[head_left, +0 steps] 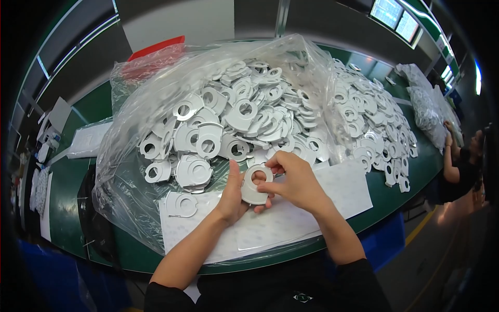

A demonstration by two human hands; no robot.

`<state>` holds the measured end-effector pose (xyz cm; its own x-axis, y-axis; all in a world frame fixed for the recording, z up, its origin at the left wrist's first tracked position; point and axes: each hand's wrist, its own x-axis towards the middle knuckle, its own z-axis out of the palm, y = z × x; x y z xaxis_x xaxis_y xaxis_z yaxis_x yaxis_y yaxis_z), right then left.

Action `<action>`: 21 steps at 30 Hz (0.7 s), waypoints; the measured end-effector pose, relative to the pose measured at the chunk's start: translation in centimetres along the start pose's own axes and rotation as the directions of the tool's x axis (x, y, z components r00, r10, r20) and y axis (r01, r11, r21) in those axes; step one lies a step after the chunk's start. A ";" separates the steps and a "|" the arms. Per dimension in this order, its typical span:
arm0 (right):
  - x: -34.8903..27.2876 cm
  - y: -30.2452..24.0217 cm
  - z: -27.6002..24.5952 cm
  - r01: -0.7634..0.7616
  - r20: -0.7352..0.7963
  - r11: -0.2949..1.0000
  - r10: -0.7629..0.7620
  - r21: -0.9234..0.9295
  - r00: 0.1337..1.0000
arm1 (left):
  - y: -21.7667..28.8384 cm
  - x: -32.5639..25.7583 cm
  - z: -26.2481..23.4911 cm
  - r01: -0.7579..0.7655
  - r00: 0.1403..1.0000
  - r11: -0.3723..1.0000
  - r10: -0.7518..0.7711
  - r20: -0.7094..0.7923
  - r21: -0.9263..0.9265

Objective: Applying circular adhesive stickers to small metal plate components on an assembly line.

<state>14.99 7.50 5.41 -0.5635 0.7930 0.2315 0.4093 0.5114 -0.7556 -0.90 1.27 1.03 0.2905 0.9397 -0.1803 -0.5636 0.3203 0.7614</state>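
Between both hands is one white plastic part (253, 195), a flat rounded plate with a large round hole. My left hand (233, 197) grips it from the left side and from below, its thumb pointing up along the edge. My right hand (292, 179) pinches its right side, with fingers at the top rim and the thumb near the hole. Just beyond lies a big heap of similar white parts (244, 112) on clear plastic sheeting. A single white part (182, 204) rests by itself on the white paper sheets (317, 200) under my hands.
Clear plastic sheeting (125, 140) spreads around the heap on the green table (70, 208). More white parts (374, 125) are piled to the right. A red bin (156, 48) stands behind. At far right another person (462, 161) reaches toward plastic bags (429, 104). Blue bins (382, 236) sit below the table.
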 end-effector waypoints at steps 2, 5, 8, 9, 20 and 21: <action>0.1 -0.2 -0.9 -0.045 0.056 0.998 0.043 0.041 0.997 | 0.1 0.0 -0.1 0.011 1.000 1.000 -0.011 0.012 -0.003; 0.1 0.0 -1.0 -0.126 0.122 0.983 0.110 0.133 0.986 | 0.1 -0.1 -0.3 0.043 0.999 0.998 -0.043 -0.005 -0.038; 0.1 0.3 -0.7 -0.133 0.088 0.977 0.120 0.166 0.989 | 0.2 -0.1 -0.2 0.058 0.998 0.998 -0.057 0.015 -0.038; 0.0 0.3 -0.6 -0.109 0.049 0.983 0.103 0.147 0.993 | 0.2 0.0 -0.2 0.068 0.998 0.997 -0.067 0.017 -0.026; 1.4 2.3 -1.1 -0.100 -0.073 0.932 0.133 0.348 0.988 | 1.4 -1.5 1.0 -0.077 0.995 0.997 0.077 0.059 -0.002; 1.7 3.0 -2.0 -0.133 -0.115 0.859 0.216 0.495 0.970 | 1.9 -1.6 1.1 -0.174 0.983 0.983 0.170 0.062 0.060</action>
<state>16.71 11.06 4.73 -0.3756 0.9174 0.1316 0.0710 0.1701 -0.9829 -1.59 0.19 3.41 0.2379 0.9712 -0.0089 -0.5585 0.1443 0.8169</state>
